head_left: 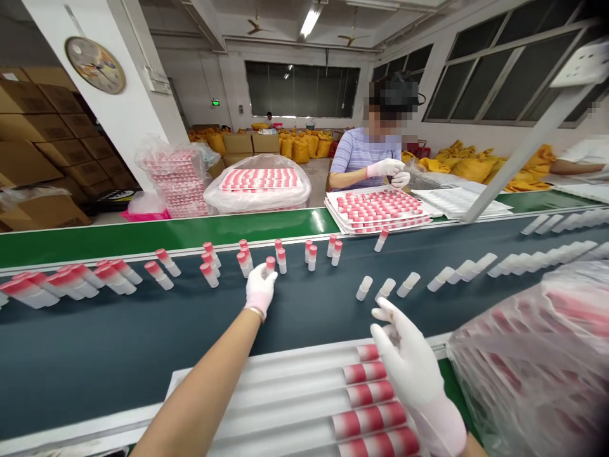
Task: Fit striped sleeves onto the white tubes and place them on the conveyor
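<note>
We face a flat, dark blue-grey belt (190, 343) edged by a green ledge (118, 238), in a white-walled room (304, 52) with one round wall clock (95, 65) and two ceiling fans (255, 27). On the belt, our left white-gloved hand (260, 289) pinches one red-topped white tube (270, 262), while our right white-gloved hand (406, 358), fingers loosely parted, is at the middle of three plain white tubes (385, 288), contact unclear. We count five rows of red-and-white cylinders (368, 419) in the white grooved tray (295, 383).

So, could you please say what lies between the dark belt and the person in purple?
In the head view: stacked trays of tubes on the green ledge.
</note>
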Demonstrator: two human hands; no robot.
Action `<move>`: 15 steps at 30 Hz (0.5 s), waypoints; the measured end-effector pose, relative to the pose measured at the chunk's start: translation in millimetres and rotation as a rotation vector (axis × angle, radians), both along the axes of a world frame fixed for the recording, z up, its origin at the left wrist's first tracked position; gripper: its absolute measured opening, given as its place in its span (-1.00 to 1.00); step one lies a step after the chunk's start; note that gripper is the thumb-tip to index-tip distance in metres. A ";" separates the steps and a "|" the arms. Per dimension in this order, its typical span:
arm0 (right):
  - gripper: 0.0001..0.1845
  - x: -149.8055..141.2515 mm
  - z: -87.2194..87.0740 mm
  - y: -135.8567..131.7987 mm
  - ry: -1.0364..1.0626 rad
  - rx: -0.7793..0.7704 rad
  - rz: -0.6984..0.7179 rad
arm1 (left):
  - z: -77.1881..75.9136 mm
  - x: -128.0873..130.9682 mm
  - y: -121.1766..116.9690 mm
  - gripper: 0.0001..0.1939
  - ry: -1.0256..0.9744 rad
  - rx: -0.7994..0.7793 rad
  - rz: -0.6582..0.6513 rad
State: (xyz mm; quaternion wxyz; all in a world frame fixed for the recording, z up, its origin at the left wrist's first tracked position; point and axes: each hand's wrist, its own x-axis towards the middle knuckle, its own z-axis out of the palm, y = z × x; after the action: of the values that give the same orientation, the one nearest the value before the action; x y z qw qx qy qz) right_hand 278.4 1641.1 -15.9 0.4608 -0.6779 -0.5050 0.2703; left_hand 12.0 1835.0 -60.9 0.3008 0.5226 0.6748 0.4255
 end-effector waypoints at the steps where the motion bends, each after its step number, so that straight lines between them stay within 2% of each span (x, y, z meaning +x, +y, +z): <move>1: -0.42 6.3 -4.7 -2.5 0.008 -0.031 -0.018 | -2.1 -3.1 15.4 -0.72 0.034 -0.005 0.017; 3: -0.41 16.6 -14.2 -5.6 0.013 -0.085 -0.055 | -4.5 -6.8 37.8 -0.71 0.103 -0.022 0.027; 6: -0.38 30.1 -23.4 0.7 -0.014 -0.120 -0.105 | -6.4 -9.8 55.9 -0.70 0.210 -0.068 0.000; 10: -0.38 44.5 -18.3 26.0 -0.109 -0.096 -0.120 | -7.7 -14.0 67.8 -0.72 0.326 -0.142 -0.052; 13: -0.48 46.3 -7.7 38.0 -0.322 -0.102 -0.042 | -8.7 -16.5 70.9 -0.71 0.359 -0.178 -0.075; 15: -0.57 42.9 -2.9 37.5 -0.465 -0.128 0.100 | -9.2 -18.1 67.8 -0.70 0.355 -0.191 -0.077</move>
State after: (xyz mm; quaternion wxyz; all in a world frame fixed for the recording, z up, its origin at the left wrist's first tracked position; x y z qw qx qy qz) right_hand 321.3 1678.6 -18.8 0.2744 -0.7237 -0.6124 0.1610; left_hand -6.1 1902.7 -70.2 0.2412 0.5841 0.7339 0.2489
